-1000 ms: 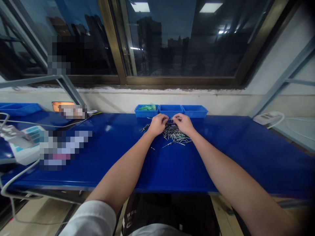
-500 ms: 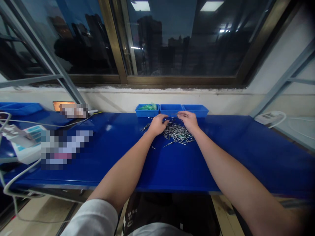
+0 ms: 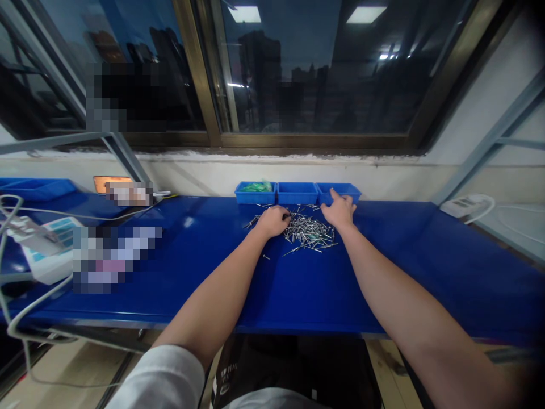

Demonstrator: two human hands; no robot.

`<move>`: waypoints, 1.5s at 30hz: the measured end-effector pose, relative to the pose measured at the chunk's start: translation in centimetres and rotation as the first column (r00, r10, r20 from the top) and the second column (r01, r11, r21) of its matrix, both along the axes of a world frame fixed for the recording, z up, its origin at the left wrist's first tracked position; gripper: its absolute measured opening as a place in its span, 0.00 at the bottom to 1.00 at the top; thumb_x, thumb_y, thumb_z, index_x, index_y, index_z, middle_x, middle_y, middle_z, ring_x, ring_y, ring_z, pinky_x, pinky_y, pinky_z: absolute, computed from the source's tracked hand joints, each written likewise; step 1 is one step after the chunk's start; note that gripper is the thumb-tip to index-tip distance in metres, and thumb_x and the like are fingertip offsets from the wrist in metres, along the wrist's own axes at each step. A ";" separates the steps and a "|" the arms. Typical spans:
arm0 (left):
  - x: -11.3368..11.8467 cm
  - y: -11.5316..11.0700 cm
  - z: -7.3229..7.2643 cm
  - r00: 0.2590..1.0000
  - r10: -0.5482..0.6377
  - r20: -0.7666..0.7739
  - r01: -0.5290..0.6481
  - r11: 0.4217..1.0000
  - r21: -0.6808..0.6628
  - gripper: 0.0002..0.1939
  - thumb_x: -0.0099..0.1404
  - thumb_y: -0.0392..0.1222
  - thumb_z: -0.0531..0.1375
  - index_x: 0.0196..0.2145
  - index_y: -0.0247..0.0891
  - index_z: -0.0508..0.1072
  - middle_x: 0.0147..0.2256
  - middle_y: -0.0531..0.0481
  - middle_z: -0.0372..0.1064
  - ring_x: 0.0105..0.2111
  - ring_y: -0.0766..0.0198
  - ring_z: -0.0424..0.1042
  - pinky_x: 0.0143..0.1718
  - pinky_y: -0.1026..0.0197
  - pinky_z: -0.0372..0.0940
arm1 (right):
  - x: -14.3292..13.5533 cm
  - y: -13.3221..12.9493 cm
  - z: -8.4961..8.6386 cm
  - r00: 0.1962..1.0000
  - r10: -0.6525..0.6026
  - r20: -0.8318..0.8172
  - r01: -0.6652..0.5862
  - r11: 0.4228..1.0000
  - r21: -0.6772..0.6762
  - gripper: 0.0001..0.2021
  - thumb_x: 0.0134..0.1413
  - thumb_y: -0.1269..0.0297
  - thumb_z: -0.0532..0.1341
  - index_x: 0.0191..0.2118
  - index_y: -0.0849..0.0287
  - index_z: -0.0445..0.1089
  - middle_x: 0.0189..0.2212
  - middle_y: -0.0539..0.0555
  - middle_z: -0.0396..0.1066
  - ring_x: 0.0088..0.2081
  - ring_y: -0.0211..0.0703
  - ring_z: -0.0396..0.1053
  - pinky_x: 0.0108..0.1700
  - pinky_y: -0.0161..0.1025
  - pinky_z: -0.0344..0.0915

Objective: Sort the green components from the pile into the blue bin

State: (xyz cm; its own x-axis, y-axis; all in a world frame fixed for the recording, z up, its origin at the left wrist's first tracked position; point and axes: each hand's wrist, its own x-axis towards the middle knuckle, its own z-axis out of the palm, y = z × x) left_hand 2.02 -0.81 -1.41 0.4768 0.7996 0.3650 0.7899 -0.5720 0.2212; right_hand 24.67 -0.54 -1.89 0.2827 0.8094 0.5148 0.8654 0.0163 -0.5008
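Observation:
A loose pile of silver blind rivets (image 3: 309,232) lies on the blue table. My left hand (image 3: 273,221) rests at the pile's left edge, its fingers curled together; whatever is in them is too small to make out. My right hand (image 3: 339,209) is at the front of the right-hand blue bin (image 3: 356,193), fingers apart, with no rivet visible in it. Beside it stands the middle blue bin (image 3: 297,200). The left blue bin (image 3: 243,199) holds a green plastic bag (image 3: 259,187).
One stray rivet (image 3: 266,257) lies in front of the pile. At the left are a white device with a cable (image 3: 51,261) and a lit phone-like screen (image 3: 111,184). A white power strip (image 3: 464,203) sits at the right, by a grey metal frame (image 3: 496,136).
My right hand has moved right from before the middle bin to the right bin; its fingers have spread and the rivet they held no longer shows. My left fingers have curled in at the pile.

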 end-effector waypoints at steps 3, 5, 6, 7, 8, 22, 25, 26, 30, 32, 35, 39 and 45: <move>0.0 0.0 0.1 1.000 0.027 0.005 -0.027 1.000 -0.001 0.13 0.61 0.45 0.56 0.40 0.38 0.75 0.42 0.45 0.72 0.45 0.59 0.69 0.50 0.60 0.62 | 0.1 0.1 -0.2 0.999 0.002 0.039 -0.002 1.000 -0.018 0.28 0.46 0.59 0.59 0.56 0.58 0.61 0.54 0.63 0.62 0.53 0.64 0.52 0.49 0.63 0.51; 0.0 -0.1 0.2 0.999 0.043 0.000 -0.043 0.999 -0.002 0.13 0.60 0.45 0.56 0.40 0.38 0.75 0.42 0.45 0.72 0.44 0.59 0.70 0.49 0.59 0.63 | 0.1 0.1 -0.2 0.998 0.006 0.056 -0.003 0.999 -0.044 0.29 0.46 0.58 0.59 0.57 0.57 0.60 0.58 0.62 0.57 0.54 0.64 0.51 0.49 0.63 0.51; 0.0 -0.1 0.3 0.999 0.048 -0.005 -0.048 0.999 0.000 0.13 0.60 0.45 0.56 0.39 0.38 0.75 0.42 0.45 0.72 0.44 0.58 0.70 0.49 0.59 0.63 | 0.1 0.1 -0.2 0.998 0.007 0.060 -0.003 0.998 -0.063 0.29 0.46 0.58 0.59 0.57 0.56 0.59 0.59 0.61 0.55 0.54 0.65 0.50 0.49 0.63 0.51; 0.1 -0.2 0.3 0.999 0.053 -0.011 -0.052 0.999 0.001 0.13 0.60 0.45 0.56 0.39 0.38 0.75 0.41 0.45 0.72 0.43 0.58 0.70 0.48 0.59 0.63 | 0.1 0.1 -0.2 0.998 0.010 0.062 -0.005 0.997 -0.081 0.30 0.46 0.57 0.59 0.57 0.56 0.59 0.60 0.61 0.54 0.54 0.65 0.50 0.48 0.63 0.52; 0.1 -0.2 0.3 0.998 0.055 -0.019 -0.055 0.998 0.003 0.13 0.60 0.45 0.56 0.39 0.39 0.75 0.41 0.45 0.72 0.43 0.58 0.70 0.48 0.60 0.63 | 0.1 0.1 -0.3 0.998 0.014 0.062 -0.008 0.996 -0.092 0.31 0.46 0.57 0.59 0.58 0.57 0.58 0.61 0.61 0.52 0.54 0.65 0.50 0.48 0.63 0.52; 0.4 -0.4 0.6 0.999 0.039 -0.003 -0.039 0.999 -0.029 0.11 0.58 0.39 0.58 0.39 0.40 0.76 0.40 0.47 0.73 0.40 0.59 0.71 0.45 0.60 0.64 | -2.9 -0.8 0.1 0.899 0.402 0.174 -0.394 0.916 -0.083 0.16 0.48 0.58 0.59 0.44 0.56 0.72 0.47 0.57 0.67 0.49 0.54 0.57 0.51 0.51 0.55; 0.3 -0.2 0.4 0.999 0.029 0.046 -0.027 0.999 -0.039 0.12 0.57 0.37 0.59 0.39 0.39 0.75 0.39 0.47 0.74 0.40 0.60 0.72 0.45 0.61 0.65 | -3.2 -0.9 -0.1 0.871 0.453 0.189 -0.433 0.891 -0.136 0.16 0.48 0.58 0.59 0.44 0.56 0.71 0.47 0.56 0.67 0.49 0.53 0.57 0.51 0.50 0.55; 0.3 -0.1 0.3 0.998 0.021 0.064 -0.018 0.999 -0.046 0.12 0.56 0.36 0.59 0.39 0.39 0.75 0.39 0.48 0.74 0.40 0.60 0.72 0.44 0.62 0.65 | -3.3 -0.9 -0.1 0.865 0.462 0.196 -0.438 0.886 -0.153 0.16 0.49 0.57 0.59 0.44 0.55 0.71 0.47 0.56 0.67 0.49 0.53 0.57 0.50 0.50 0.55; 0.2 0.4 0.1 0.992 0.018 0.121 -0.007 0.996 -0.091 0.12 0.54 0.34 0.60 0.38 0.38 0.75 0.38 0.49 0.74 0.39 0.61 0.72 0.43 0.63 0.66 | -3.5 -1.0 -0.1 0.851 0.474 0.227 -0.438 0.878 -0.192 0.17 0.49 0.56 0.59 0.46 0.55 0.70 0.47 0.56 0.68 0.49 0.55 0.57 0.50 0.51 0.54; 0.2 0.5 0.1 0.990 0.029 0.135 -0.014 0.994 -0.111 0.13 0.53 0.33 0.60 0.38 0.37 0.75 0.37 0.48 0.75 0.38 0.61 0.73 0.43 0.63 0.67 | -3.6 -1.1 -0.1 0.847 0.479 0.230 -0.441 0.875 -0.199 0.18 0.50 0.56 0.58 0.46 0.55 0.70 0.47 0.57 0.67 0.50 0.55 0.56 0.50 0.51 0.54; 0.3 0.4 0.3 0.987 0.041 0.154 -0.019 0.990 -0.140 0.14 0.52 0.31 0.60 0.38 0.35 0.76 0.36 0.48 0.75 0.36 0.62 0.73 0.42 0.64 0.67 | -3.7 -1.1 -0.1 0.844 0.486 0.227 -0.446 0.871 -0.208 0.17 0.50 0.56 0.58 0.46 0.55 0.70 0.47 0.57 0.68 0.50 0.56 0.56 0.49 0.51 0.54; 0.3 0.2 0.6 0.983 0.041 0.177 -0.006 0.981 -0.192 0.12 0.52 0.29 0.59 0.35 0.35 0.76 0.32 0.49 0.75 0.34 0.64 0.73 0.40 0.65 0.68 | -3.7 -1.1 -0.2 0.843 0.489 0.226 -0.447 0.869 -0.214 0.17 0.50 0.56 0.58 0.45 0.55 0.71 0.46 0.56 0.69 0.49 0.55 0.57 0.49 0.51 0.55; 0.2 0.0 0.8 0.965 0.021 0.260 0.019 0.988 -0.152 0.10 0.52 0.28 0.60 0.33 0.35 0.75 0.30 0.50 0.75 0.32 0.65 0.73 0.38 0.65 0.67 | -3.8 -1.3 0.1 0.833 0.500 0.238 -0.464 0.865 -0.193 0.17 0.51 0.58 0.57 0.46 0.56 0.70 0.45 0.56 0.70 0.48 0.54 0.58 0.49 0.50 0.56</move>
